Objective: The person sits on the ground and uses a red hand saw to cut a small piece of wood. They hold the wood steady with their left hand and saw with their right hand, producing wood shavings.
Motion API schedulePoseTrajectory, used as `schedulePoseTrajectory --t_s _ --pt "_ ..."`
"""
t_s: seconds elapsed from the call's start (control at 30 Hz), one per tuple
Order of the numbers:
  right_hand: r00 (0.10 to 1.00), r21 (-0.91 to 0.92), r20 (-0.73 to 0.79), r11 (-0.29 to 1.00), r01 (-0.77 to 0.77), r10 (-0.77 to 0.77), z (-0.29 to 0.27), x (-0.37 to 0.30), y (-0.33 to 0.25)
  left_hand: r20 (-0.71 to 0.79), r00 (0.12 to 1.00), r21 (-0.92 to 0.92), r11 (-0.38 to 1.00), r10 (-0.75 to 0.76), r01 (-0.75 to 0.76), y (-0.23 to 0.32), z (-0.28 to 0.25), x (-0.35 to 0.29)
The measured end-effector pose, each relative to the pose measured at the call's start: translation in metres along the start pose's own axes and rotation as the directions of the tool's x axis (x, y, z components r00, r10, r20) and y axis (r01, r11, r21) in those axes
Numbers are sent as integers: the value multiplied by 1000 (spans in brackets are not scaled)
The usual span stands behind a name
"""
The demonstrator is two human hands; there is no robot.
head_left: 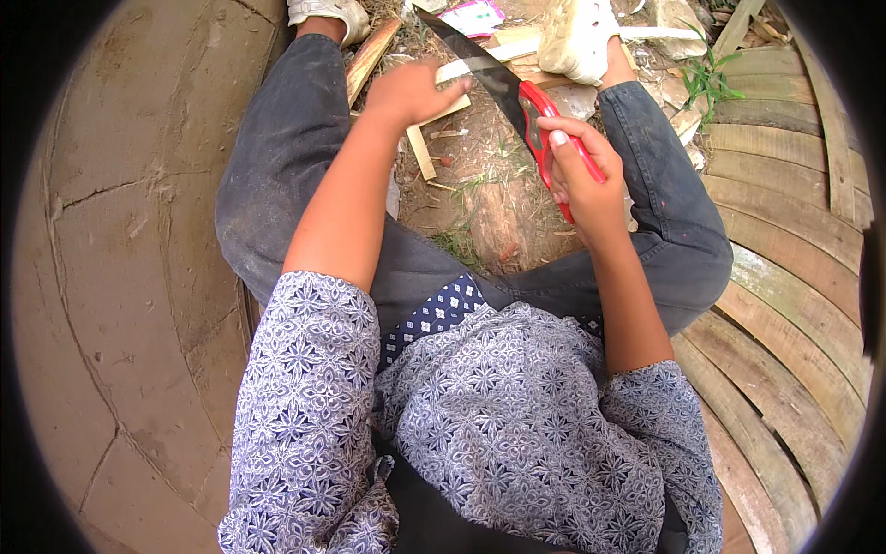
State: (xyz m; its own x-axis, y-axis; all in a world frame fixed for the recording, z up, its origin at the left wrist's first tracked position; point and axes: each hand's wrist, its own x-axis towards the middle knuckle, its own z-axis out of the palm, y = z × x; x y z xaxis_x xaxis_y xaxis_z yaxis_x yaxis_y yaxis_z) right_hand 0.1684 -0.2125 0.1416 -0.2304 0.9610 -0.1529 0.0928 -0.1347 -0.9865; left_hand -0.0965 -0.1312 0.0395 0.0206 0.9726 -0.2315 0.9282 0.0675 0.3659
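My right hand [586, 175] is closed around the red handle of a hand saw [489, 81]. Its long, dark, curved blade slants away to the upper left, crossing over a pale wooden strip [461, 67]. My left hand [406, 94] is at the near-left end of this strip, which runs in between its thumb and fingers; the fingers are slightly blurred and partly hidden. Below that hand, another short piece of wood [422, 152] lies on the ground. The strip's far end reaches toward my right shoe [579, 42].
Dirt ground with wood scraps and litter, including a pink-and-white packet [472, 17], lies between my legs. A cracked grey-brown surface [138, 277] stretches along the left. Wooden slats [784, 249] line the right side, beside a green weed [711, 83].
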Motion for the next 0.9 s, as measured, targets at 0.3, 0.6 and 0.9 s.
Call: schedulePoseTrajectory --t_s 0.3,0.6,0.9 --pt "998 -42 -38 998 54 -56 25 1 -9 -34 998 160 985 -59 64 16 14 13" --pt "991 -103 -3 985 135 -136 33 4 1 156 985 48 997 -75 68 -6 2 46" --pt "989 -137 -6 980 144 -146 20 -12 1 48 999 11 1000 -4 3 -16 8 44"
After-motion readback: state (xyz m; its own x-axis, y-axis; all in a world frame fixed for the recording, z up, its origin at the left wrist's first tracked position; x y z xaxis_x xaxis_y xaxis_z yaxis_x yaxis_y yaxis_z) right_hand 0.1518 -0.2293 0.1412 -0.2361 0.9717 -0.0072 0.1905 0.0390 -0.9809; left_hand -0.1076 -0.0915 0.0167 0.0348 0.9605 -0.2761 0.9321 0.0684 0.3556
